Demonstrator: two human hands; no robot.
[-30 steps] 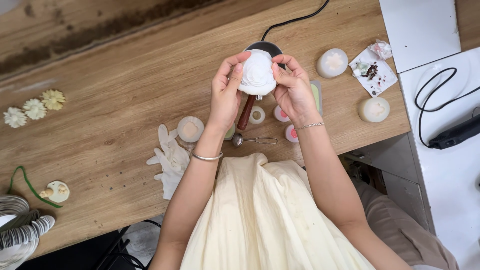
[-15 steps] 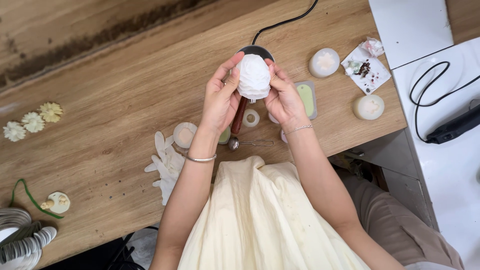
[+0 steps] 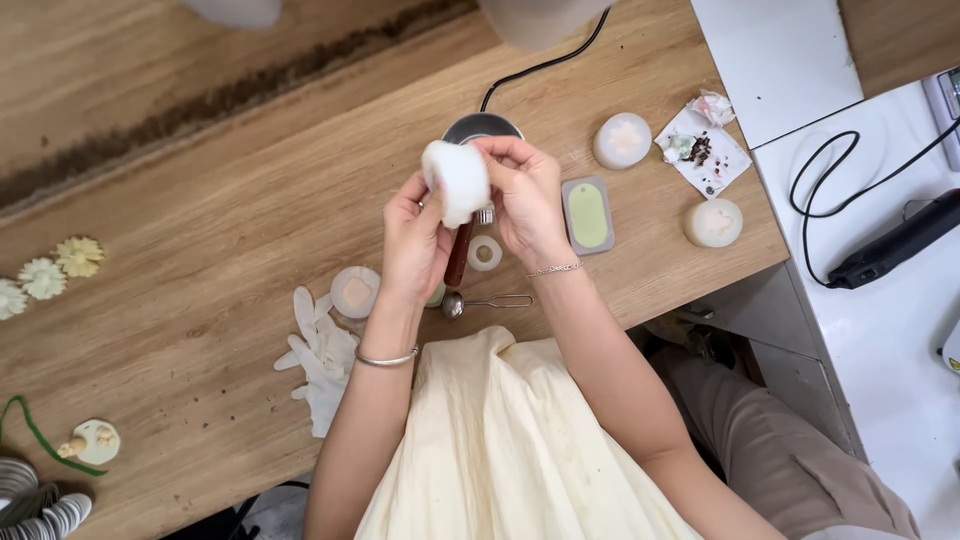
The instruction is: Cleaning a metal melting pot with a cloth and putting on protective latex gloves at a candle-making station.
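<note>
Three flower shapes [image 3: 45, 277], two round moulds [image 3: 622, 140], one green tag mould [image 3: 588, 214], one spoon [image 3: 485, 302]

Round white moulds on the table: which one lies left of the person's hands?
The round mould with the peach-coloured centre, beside the white gloves. The other two round moulds lie to the right, near the green rectangular mould.

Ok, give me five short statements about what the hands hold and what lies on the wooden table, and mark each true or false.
1. Both hands, left hand and right hand, hold one white round mould. True.
2. The white gloves are worn on the hands. False: they lie on the wooden table, left of the left arm.
3. A green rectangular mould lies right of the right hand. True.
4. The small spoon is in the left hand's fingers. False: it lies on the table.
5. The flower shapes lie at the table's right edge. False: left edge.
</note>
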